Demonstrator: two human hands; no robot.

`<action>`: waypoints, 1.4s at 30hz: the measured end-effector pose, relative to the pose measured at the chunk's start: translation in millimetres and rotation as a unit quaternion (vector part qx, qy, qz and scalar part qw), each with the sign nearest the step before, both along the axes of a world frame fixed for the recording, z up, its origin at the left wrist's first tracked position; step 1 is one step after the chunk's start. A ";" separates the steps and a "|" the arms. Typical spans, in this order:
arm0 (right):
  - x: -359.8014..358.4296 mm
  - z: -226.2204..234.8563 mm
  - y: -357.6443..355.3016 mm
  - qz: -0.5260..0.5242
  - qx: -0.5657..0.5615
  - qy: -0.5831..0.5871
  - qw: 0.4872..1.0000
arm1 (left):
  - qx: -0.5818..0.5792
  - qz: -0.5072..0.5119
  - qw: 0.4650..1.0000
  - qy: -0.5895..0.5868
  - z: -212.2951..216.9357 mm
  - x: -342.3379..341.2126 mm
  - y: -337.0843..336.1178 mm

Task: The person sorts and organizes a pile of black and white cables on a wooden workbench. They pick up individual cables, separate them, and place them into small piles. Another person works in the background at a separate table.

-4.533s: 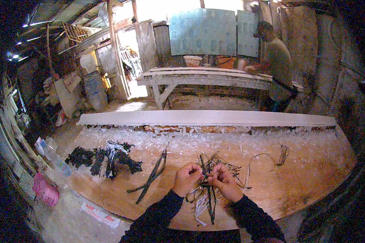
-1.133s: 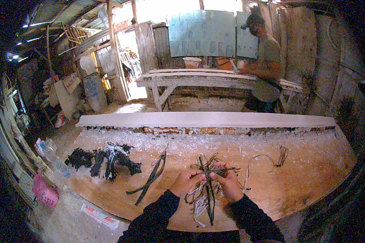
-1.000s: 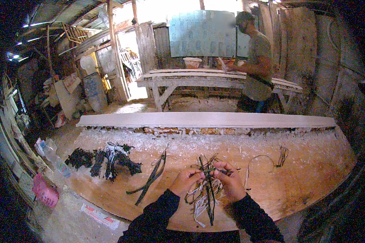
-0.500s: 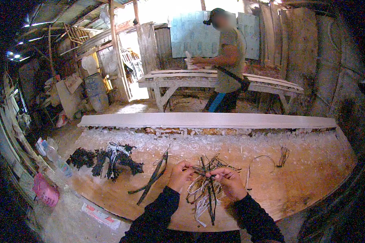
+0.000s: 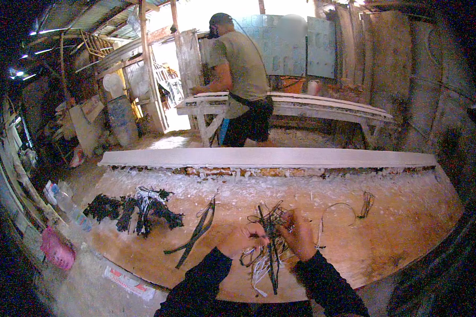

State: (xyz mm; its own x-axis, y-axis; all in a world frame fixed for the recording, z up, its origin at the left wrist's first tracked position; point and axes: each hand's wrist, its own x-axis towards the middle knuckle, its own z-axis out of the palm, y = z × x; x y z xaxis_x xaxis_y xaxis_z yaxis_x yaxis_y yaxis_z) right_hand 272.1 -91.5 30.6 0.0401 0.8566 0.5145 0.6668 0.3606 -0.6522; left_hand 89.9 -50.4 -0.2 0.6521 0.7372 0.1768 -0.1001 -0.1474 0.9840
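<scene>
Over the wooden board, my left hand (image 5: 241,240) is closed, its fingertips pinched on the dark cords of a tangled bundle of black and white cords (image 5: 260,269). My right hand (image 5: 300,235) is curled closed at the bundle's right side; motion blur hides what its fingers hold. A long black strip (image 5: 275,264) stretches from the bundle toward me, and pale loops spread out under my hands. Left of the bundle, two black strips (image 5: 197,233) lie crossed. Farther left sit several bunches of black ties (image 5: 156,214), some with white cord.
A long white moulding (image 5: 269,157) runs along the far edge of the plaster-flecked board (image 5: 375,253). Thin cord (image 5: 366,205) lies at right. A plastic bottle (image 5: 69,203) and a pink basket (image 5: 58,248) are at left. Beyond, a person (image 5: 243,68) leans over another bench (image 5: 333,108).
My right hand has turned and lifted slightly, fingers curling in, while my left hand has shifted a little lower. The person beyond has moved left and now bends over the far bench.
</scene>
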 end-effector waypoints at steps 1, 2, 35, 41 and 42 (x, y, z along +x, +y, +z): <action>1.6 0.6 0.8 -0.020 0.002 -0.037 0.999 | 0.092 -0.022 0.995 0.014 3.5 0.4 0.4; 3.2 1.0 1.9 -0.024 0.024 -0.020 0.999 | 0.183 -0.044 0.982 0.028 7.1 0.7 2.3; -2.2 -14.8 -6.9 0.351 -0.209 0.321 0.854 | -0.027 0.307 0.949 -0.064 -33.6 -3.4 33.9; 3.3 -30.1 11.8 0.249 -0.122 0.306 0.911 | -0.014 0.243 0.967 0.074 -9.2 -4.7 20.1; 4.4 -31.0 14.7 0.222 -0.112 0.317 0.915 | 0.027 0.235 0.964 0.122 -2.0 -3.9 13.0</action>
